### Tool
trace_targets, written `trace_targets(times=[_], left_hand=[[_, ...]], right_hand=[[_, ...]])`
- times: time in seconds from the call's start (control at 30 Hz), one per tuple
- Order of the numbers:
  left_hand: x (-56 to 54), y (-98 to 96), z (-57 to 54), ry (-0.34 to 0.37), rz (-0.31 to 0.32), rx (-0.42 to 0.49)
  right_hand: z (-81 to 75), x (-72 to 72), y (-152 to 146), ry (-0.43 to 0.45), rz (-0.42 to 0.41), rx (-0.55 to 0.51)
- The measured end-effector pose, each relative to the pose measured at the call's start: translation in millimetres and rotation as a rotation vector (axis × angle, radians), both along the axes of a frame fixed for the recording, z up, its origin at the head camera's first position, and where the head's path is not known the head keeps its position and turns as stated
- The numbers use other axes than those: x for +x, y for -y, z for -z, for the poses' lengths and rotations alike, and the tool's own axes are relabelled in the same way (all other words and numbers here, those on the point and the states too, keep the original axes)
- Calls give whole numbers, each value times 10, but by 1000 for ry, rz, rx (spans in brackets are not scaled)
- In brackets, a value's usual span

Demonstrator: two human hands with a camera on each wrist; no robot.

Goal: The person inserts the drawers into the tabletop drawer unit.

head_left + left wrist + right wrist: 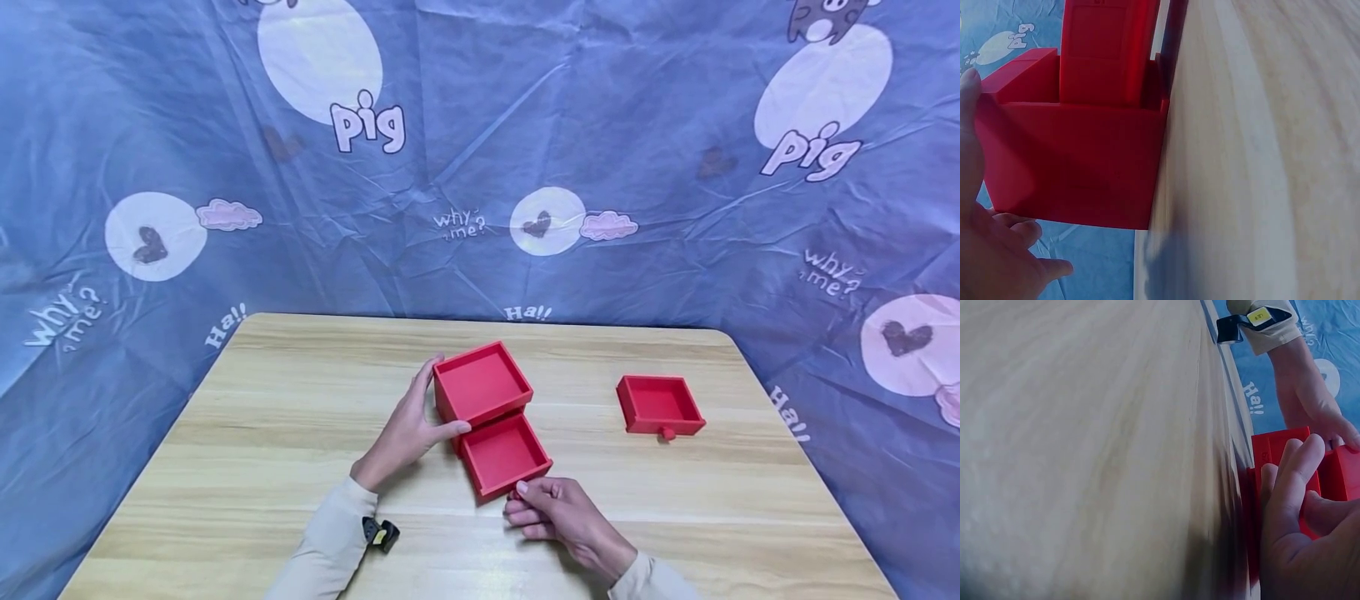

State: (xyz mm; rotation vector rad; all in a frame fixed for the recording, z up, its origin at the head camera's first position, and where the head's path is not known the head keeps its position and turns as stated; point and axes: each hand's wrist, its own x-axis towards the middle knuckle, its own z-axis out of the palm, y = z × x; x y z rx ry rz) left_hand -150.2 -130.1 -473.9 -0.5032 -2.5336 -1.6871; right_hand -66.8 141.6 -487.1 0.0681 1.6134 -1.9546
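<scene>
A small red drawer cabinet (483, 383) with a shallow tray-like top stands on the table, turned at an angle. My left hand (405, 435) grips it from the left, thumb at the front upper edge and fingers along the far side. Out of its lower front juts a red drawer (506, 456), its inside bare. At that drawer's front, my right hand (566, 518) pinches the small knob between thumb and fingers, which mostly hide it. The left wrist view shows the cabinet's side wall (1072, 162) with the drawer (1104, 56) sticking out of its opening.
A second red drawer (660, 398) with a round knob (667, 433) lies apart on the right of the wooden table (300, 400). A blue printed cloth (480, 167) hangs behind the table. A black strap device (381, 534) sits on the left wrist.
</scene>
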Motion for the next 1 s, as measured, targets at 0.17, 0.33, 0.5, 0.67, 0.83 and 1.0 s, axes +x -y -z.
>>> trace_targets(times=[0.17, 0.33, 0.5, 0.67, 0.83, 1.0], left_hand=[[2, 1, 0, 9, -2, -14], [-6, 5, 7, 13, 1, -10], [-11, 8, 8, 6, 7, -7], [-14, 5, 6, -4, 12, -9], [-2, 7, -1, -6, 8, -15], [-3, 8, -4, -12, 14, -10]], right_hand=[[3, -1, 6, 2, 1, -3], [-7, -6, 3, -11, 1, -7], [-18, -15, -2, -24, -5, -4], [7, -19, -12, -42, -15, -6], [30, -26, -17, -56, -21, -2], [40, -32, -24, -58, -28, -10]])
